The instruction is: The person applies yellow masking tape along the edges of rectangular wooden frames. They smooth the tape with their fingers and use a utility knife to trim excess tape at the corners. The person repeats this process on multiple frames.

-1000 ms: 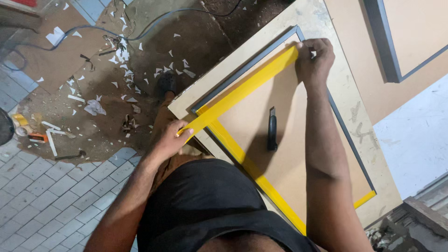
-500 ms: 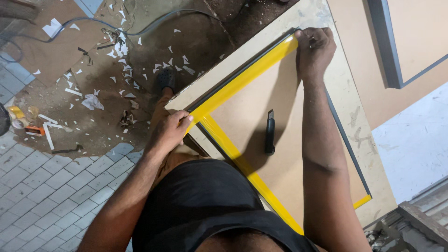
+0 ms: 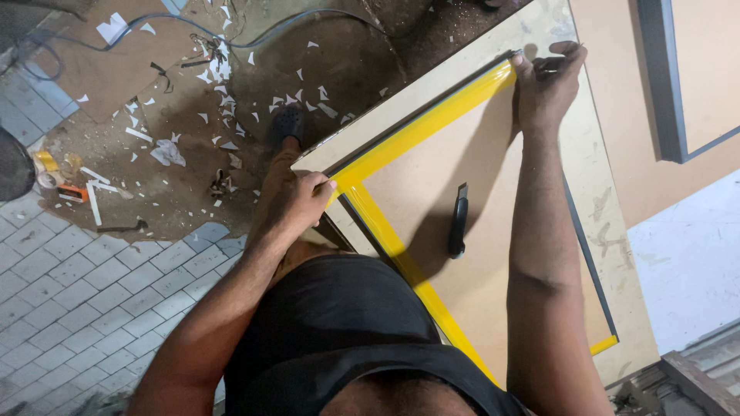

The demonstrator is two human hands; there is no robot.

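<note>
A tan board (image 3: 493, 177) with a dark grey inner border lies tilted in front of me. Strips of yellow tape (image 3: 428, 123) run along its inner edges. My left hand (image 3: 302, 202) pinches the near end of the upper strip at the board's left corner. At the top corner, my right hand (image 3: 549, 83) is closed on the far end of the same strip, which runs straight between both hands. A black utility knife (image 3: 458, 221) lies loose on the board between my arms.
White paper scraps (image 3: 223, 115) and a cable litter the dirty floor to the left. My foot in a dark shoe (image 3: 287, 127) stands there. Grey paving tiles (image 3: 85, 293) lie at lower left. More framed panels (image 3: 694, 85) lie at right.
Both hands stay at the ends of the upper yellow strip. My left hand has shifted slightly closer to the board's corner. The knife has not moved.
</note>
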